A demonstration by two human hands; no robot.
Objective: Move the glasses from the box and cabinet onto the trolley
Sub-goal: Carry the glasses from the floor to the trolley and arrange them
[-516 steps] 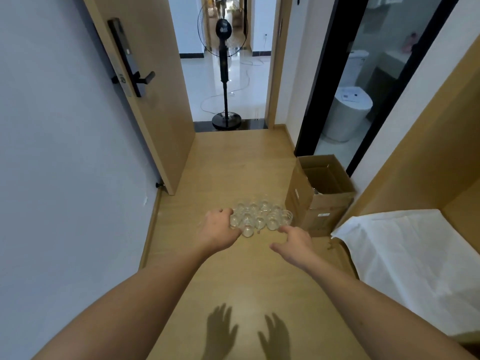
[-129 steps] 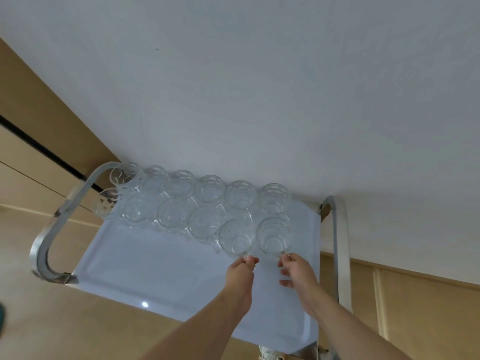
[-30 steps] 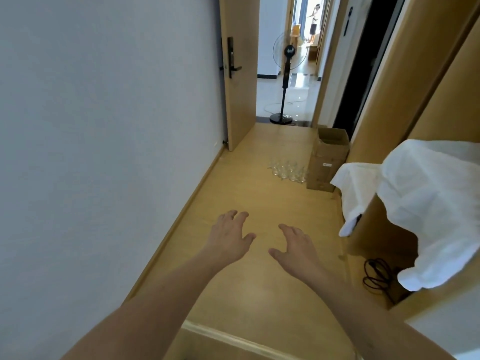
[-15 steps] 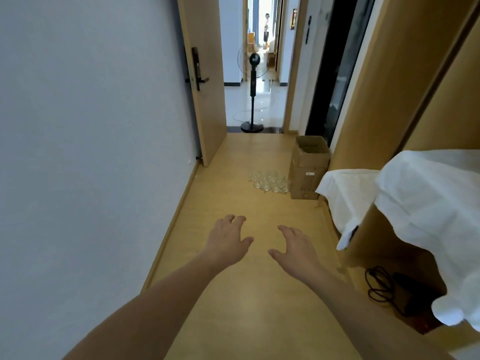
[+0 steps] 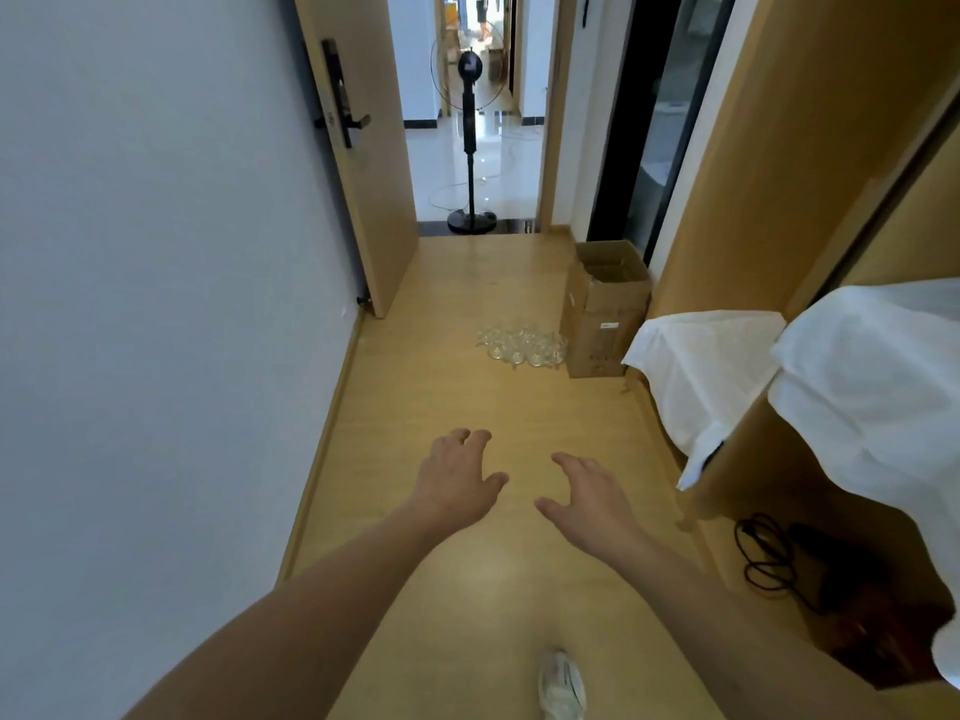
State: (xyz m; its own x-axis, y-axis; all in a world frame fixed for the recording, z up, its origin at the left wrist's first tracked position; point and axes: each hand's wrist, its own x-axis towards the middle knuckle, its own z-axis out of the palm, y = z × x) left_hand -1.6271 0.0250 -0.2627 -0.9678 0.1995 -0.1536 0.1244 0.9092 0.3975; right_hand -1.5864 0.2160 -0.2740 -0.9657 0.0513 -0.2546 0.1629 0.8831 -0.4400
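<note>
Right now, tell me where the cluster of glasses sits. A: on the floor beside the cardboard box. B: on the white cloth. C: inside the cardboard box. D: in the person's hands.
A: the glasses stand on the wooden floor just left of the cardboard box, while the left hand and right hand hold nothing.

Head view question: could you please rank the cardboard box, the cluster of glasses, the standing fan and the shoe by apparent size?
1. standing fan, tallest, though farthest
2. cardboard box
3. cluster of glasses
4. shoe, partly cropped and nearest, so unsure
</note>
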